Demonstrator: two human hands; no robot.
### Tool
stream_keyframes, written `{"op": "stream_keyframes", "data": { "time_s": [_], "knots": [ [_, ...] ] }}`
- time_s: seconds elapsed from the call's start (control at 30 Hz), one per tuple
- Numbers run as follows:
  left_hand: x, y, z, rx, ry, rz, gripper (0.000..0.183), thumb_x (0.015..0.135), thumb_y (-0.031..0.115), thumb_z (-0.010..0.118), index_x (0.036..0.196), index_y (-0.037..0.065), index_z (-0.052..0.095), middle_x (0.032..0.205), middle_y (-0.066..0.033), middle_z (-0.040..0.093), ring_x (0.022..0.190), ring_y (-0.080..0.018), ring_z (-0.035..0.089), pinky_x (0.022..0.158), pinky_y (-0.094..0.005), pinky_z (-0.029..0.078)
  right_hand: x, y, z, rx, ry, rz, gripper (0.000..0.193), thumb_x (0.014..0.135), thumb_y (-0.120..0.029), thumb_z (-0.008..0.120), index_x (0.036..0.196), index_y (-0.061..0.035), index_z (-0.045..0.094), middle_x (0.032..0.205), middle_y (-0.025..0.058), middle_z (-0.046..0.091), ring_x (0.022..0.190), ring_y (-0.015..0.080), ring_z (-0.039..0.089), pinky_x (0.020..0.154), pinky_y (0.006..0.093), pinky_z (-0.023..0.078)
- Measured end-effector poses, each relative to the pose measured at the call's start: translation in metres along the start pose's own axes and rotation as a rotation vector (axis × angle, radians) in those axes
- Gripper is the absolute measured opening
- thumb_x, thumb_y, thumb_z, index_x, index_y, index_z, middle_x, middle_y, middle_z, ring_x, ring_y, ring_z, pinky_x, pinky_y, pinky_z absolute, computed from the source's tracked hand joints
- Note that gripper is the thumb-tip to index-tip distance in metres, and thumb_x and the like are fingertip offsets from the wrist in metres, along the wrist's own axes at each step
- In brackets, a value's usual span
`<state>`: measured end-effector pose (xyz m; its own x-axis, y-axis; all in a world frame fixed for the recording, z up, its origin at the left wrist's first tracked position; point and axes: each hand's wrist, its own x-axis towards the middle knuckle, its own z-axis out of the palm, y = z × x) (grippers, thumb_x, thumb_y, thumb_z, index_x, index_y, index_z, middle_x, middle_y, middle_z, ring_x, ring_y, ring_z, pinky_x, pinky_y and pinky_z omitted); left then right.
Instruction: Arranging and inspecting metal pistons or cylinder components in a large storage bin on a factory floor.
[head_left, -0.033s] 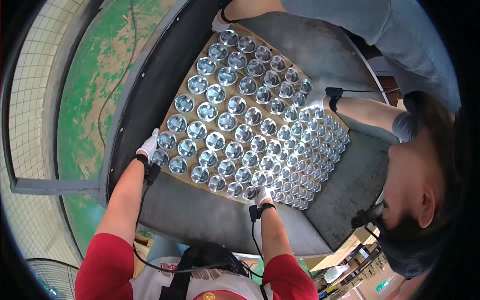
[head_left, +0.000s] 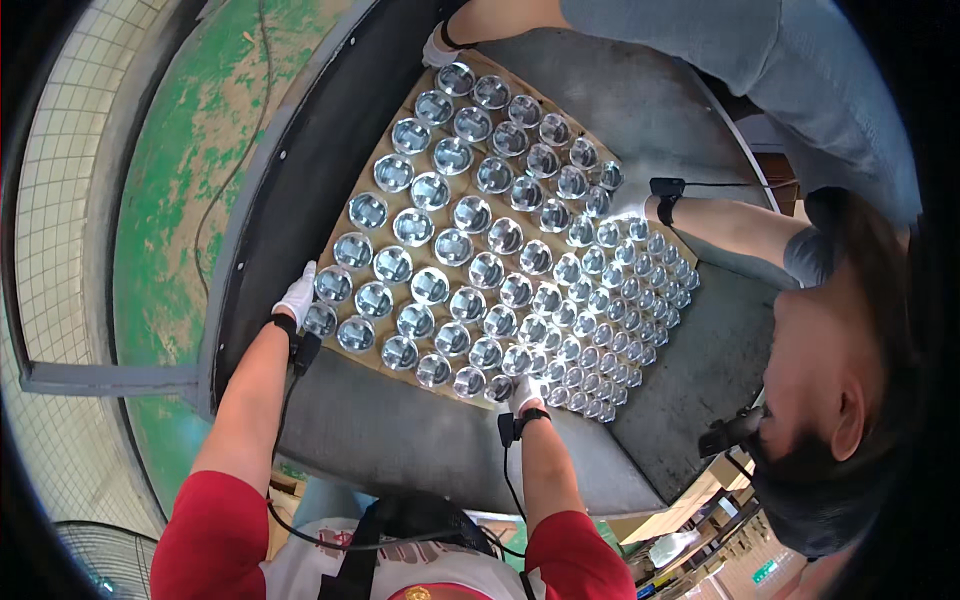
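A brown board (head_left: 385, 365) slants across a grey metal bin, covered with rows of shiny round pieces (head_left: 453, 247) that look like clear or silvery cups. My left hand (head_left: 297, 294), in a white glove, grips the board's left corner. On the near edge my right hand (head_left: 526, 393), gloved too, holds the board; its fingers are partly hidden among the round pieces. A co-worker's gloved hand (head_left: 437, 50) is at the far left corner. The co-worker's other hand (head_left: 630, 208) is at the right edge, blurred by glare.
The metal bin's dark wall (head_left: 290, 150) rises along the left, and its floor (head_left: 690, 345) shows at the right. The co-worker leans in from the right, with a camera (head_left: 730, 432) at the head. A thin cable (head_left: 232, 185) lies on the worn green floor.
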<state>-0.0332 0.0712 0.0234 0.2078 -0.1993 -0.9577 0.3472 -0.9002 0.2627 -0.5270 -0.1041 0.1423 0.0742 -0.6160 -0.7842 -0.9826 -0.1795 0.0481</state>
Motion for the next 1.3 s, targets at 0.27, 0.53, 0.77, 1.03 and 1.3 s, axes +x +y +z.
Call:
{"op": "stream_keyframes", "data": {
  "time_s": [0.27,0.53,0.77,1.03,1.3],
  "knots": [
    [-0.042,0.029,-0.003,-0.110,0.030,-0.131,0.092,0.093,0.073,0.033,0.145,-0.001,0.041,0.148,-0.0181,0.044,0.135,-0.0292,0.043,0.110,-0.0380,0.033,-0.002,0.005,0.010,0.059,-0.027,-0.081,0.022,0.075,0.001,0.062,0.094,-0.0026,0.072,0.090,0.0205,0.071,0.093,0.0327,0.069,0.077,0.0373,0.053],
    [-0.016,-0.021,-0.043,-0.189,-0.026,-0.083,0.087,0.095,0.071,0.034,0.147,0.002,0.041,0.142,-0.0105,0.051,0.127,-0.0215,0.050,0.104,-0.0340,0.042,0.013,-0.027,0.042,0.133,-0.145,-0.061,0.017,0.084,0.005,0.053,0.093,-0.0046,0.064,0.084,0.0063,0.061,0.079,0.0191,0.055,0.071,0.0336,0.049],
    [-0.008,-0.022,-0.059,-0.234,-0.097,-0.032,0.085,0.097,0.066,0.036,0.151,0.000,0.032,0.152,-0.0147,0.039,0.134,-0.0248,0.042,0.111,-0.0347,0.034,-0.003,-0.012,0.033,0.318,-0.092,-0.137,0.029,0.085,-0.006,0.060,0.113,-0.0070,0.067,0.112,0.0158,0.065,0.106,0.0279,0.061,0.090,0.0364,0.049],
    [-0.061,0.011,-0.091,0.627,-0.059,-0.146,0.072,0.092,0.064,0.049,0.109,-0.004,0.068,0.092,-0.0187,0.071,0.091,-0.0355,0.065,0.084,-0.0404,0.046,-0.010,-0.030,0.018,0.034,-0.475,0.202,0.057,0.079,-0.057,0.067,0.117,-0.0148,0.070,0.122,0.0106,0.067,0.112,0.0277,0.064,0.095,0.0369,0.048],
    [-0.296,0.115,-0.076,0.944,-0.041,0.532,0.054,0.091,0.042,0.062,0.121,-0.003,0.062,0.117,-0.0264,0.064,0.110,-0.0391,0.063,0.096,-0.0431,0.049,0.021,-0.019,0.084,-0.177,-0.284,0.130,0.058,0.088,-0.059,0.046,0.120,-0.0160,0.069,0.130,0.0113,0.063,0.120,0.0326,0.059,0.101,0.0420,0.045]
  ]
}}
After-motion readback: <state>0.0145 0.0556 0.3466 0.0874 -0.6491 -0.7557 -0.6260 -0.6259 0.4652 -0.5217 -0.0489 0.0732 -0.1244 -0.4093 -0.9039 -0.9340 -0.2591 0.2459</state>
